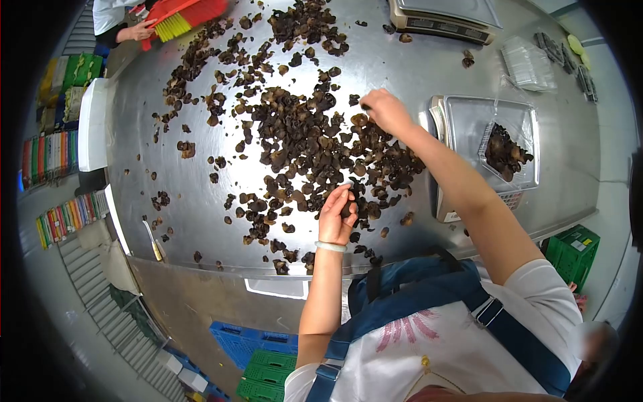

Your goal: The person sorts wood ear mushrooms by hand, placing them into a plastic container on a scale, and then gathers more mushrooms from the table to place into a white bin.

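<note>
Dark brown wood ear mushrooms [288, 124] lie in a loose heap across the steel table, with smaller pieces scattered to the left. My left hand [335, 218], a pale bangle [331, 246] at its wrist, is closed at the near side of the heap. Dark wood ear shows between its curled fingers, and a small whitish thing at the fingertips is too small to name. Over the heap's far right edge, my right hand [390, 112] pinches a dark bit of wood ear at its fingertips. To the right, a clear plastic tray [487, 149] holds more wood ears on a scale [462, 107].
Another scale [435, 25] stands at the far edge, near stacked clear trays [529, 63]. Across the table, another person's hand [138, 31] is by a red and yellow brush-like thing [175, 25]. A thin knife-like tool [153, 241] lies near the left corner.
</note>
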`<state>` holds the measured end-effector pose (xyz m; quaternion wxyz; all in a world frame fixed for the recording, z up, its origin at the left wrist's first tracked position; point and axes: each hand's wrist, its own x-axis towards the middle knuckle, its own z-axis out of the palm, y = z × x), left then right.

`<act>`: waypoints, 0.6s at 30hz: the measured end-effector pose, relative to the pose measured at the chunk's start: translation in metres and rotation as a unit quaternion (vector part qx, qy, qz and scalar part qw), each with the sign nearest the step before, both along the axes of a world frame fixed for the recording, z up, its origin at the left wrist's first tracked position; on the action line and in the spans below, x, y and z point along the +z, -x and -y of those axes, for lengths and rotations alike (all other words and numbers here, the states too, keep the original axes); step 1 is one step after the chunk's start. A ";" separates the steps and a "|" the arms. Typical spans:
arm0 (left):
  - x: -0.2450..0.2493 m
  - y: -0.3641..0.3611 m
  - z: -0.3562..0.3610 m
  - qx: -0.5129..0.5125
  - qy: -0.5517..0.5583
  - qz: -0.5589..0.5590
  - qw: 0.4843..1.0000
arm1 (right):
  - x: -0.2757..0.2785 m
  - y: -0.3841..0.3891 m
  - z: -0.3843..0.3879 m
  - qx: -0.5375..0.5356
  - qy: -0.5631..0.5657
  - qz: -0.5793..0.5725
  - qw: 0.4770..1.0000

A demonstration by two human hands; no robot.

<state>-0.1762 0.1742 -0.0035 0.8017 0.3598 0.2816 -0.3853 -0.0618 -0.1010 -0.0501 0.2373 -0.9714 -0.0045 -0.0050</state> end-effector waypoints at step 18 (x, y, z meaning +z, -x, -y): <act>0.005 0.014 -0.007 0.037 0.081 -0.006 0.996 | -0.005 0.035 -0.007 -0.037 0.036 0.027 0.998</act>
